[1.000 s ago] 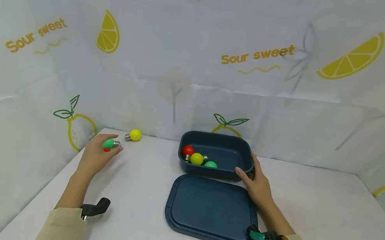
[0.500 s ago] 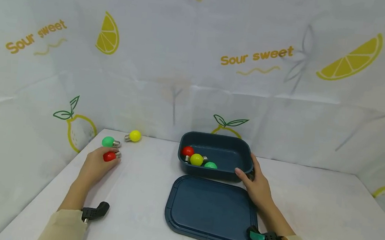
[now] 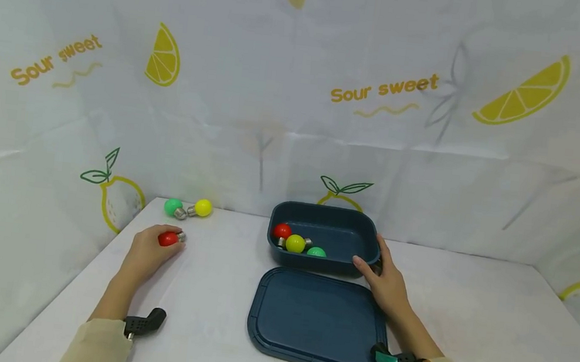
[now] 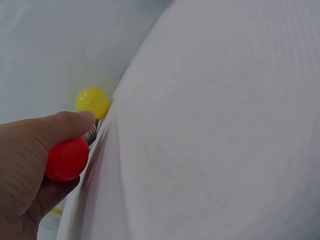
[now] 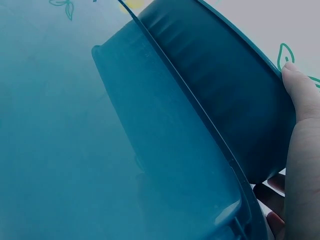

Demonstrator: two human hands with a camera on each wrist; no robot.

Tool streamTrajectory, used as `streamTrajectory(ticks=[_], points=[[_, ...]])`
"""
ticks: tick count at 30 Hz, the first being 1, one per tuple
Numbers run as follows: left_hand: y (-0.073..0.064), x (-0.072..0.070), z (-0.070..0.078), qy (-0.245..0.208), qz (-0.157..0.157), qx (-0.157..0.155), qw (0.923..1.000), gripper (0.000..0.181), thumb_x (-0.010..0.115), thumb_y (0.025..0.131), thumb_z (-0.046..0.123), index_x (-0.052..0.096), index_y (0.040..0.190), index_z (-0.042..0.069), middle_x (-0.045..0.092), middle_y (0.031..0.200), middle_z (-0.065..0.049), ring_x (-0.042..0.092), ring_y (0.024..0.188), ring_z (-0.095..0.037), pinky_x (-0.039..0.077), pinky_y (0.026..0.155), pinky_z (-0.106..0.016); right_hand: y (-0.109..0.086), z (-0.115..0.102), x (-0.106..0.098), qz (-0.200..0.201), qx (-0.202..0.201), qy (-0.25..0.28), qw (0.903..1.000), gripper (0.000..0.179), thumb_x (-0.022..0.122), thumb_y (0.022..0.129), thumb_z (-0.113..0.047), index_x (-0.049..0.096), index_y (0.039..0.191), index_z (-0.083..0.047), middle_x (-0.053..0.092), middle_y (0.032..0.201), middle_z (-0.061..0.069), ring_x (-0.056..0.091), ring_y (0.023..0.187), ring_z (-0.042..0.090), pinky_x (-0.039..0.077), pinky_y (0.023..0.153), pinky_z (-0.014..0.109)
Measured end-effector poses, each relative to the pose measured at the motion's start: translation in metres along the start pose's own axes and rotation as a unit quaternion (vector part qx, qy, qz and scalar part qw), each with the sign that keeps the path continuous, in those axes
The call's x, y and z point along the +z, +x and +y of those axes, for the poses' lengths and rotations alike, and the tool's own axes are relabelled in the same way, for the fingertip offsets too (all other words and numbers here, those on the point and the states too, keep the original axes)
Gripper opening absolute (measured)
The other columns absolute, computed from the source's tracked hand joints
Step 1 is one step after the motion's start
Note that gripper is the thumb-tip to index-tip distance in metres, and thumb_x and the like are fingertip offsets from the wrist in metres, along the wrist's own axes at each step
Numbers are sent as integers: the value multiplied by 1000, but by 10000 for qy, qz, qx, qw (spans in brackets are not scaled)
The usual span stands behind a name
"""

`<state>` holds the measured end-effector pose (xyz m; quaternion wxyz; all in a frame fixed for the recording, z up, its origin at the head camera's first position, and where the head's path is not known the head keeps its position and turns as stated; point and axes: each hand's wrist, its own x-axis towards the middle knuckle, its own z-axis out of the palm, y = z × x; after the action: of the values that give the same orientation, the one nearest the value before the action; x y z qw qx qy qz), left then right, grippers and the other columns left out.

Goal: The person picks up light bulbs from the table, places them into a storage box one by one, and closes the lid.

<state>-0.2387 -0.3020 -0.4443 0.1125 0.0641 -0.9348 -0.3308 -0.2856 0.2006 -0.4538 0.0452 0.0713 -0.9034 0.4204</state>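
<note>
My left hand (image 3: 149, 250) holds a red light bulb (image 4: 67, 159) between thumb and fingers at the table's left side, its metal base pointing away from the palm. Just beyond it lie a green bulb (image 3: 173, 206) and a yellow bulb (image 3: 203, 207), their metal bases close together. My right hand (image 3: 389, 286) grips the right end of a dark blue box (image 3: 321, 264), thumb at the near rim and fingers round the side. Inside the box, at its left, lie a red bulb (image 3: 282, 231), a yellow bulb (image 3: 295, 243) and a partly hidden green bulb (image 3: 316, 252).
A dark blue lid (image 3: 319, 326) lies flat on the white table (image 3: 202, 313), right in front of the box and beside the right forearm. A white printed cloth (image 3: 258, 83) hangs behind the table's back edge.
My left hand has come nearer from the green bulb and now holds the red one. The green bulb has shifted right and turned beside the yellow bulb. My right hand stays on the box.
</note>
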Motion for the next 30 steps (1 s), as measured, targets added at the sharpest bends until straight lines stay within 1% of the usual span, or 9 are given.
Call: streamTrajectory(ticks=[3,8,14,16,21,23,27,30], points=[[-1,1,5,-51,-4,18,10000,41,70,94,21,64,134,10,59,138,-25,54,124,-42,49,104,-60,0,0,0,-15,51,-8,10000,89,54,99,-56,3,165,-21,37,157,31,48,138,48,45,106,63],[1,3,16,-134,47,227,9996,40,71,94,20,65,131,8,61,135,-25,57,120,-41,51,101,-58,0,1,0,-17,112,36,9999,90,54,99,-57,3,165,-23,37,158,30,46,140,47,43,108,63],[3,10,34,-137,38,354,9993,39,73,92,21,67,128,7,64,133,-23,58,120,-41,52,101,-60,0,1,0,-38,123,96,9999,91,55,98,-57,3,165,-23,36,159,28,44,142,46,43,110,62],[5,14,42,-160,86,485,9987,39,75,91,20,68,127,7,65,132,-21,59,121,-42,52,101,-60,0,1,0,-29,135,72,9999,91,55,98,-57,3,165,-23,36,159,28,44,142,47,42,111,63],[9,25,63,-359,147,816,9959,39,78,89,19,69,126,9,67,132,-17,60,123,-39,54,100,-57,1,2,0,1,156,42,9999,91,54,99,-57,3,165,-22,35,160,28,43,143,47,41,111,64],[10,30,74,-411,109,898,9951,39,78,89,19,69,126,10,67,131,-16,60,122,-38,55,100,-55,1,2,0,6,157,43,9999,90,54,99,-57,3,165,-23,35,160,28,43,143,47,41,111,64],[13,38,95,-364,36,995,9944,39,78,89,21,70,126,10,67,131,-15,61,121,-36,56,98,-54,1,2,0,-1,134,47,9999,91,54,98,-58,3,165,-23,33,161,28,42,143,47,41,111,63],[18,45,111,-371,-73,1116,9930,39,78,89,24,70,126,11,67,132,-13,61,121,-35,57,98,-52,1,2,0,16,70,55,10000,90,55,99,-57,3,165,-23,35,160,28,45,142,47,43,109,62]])
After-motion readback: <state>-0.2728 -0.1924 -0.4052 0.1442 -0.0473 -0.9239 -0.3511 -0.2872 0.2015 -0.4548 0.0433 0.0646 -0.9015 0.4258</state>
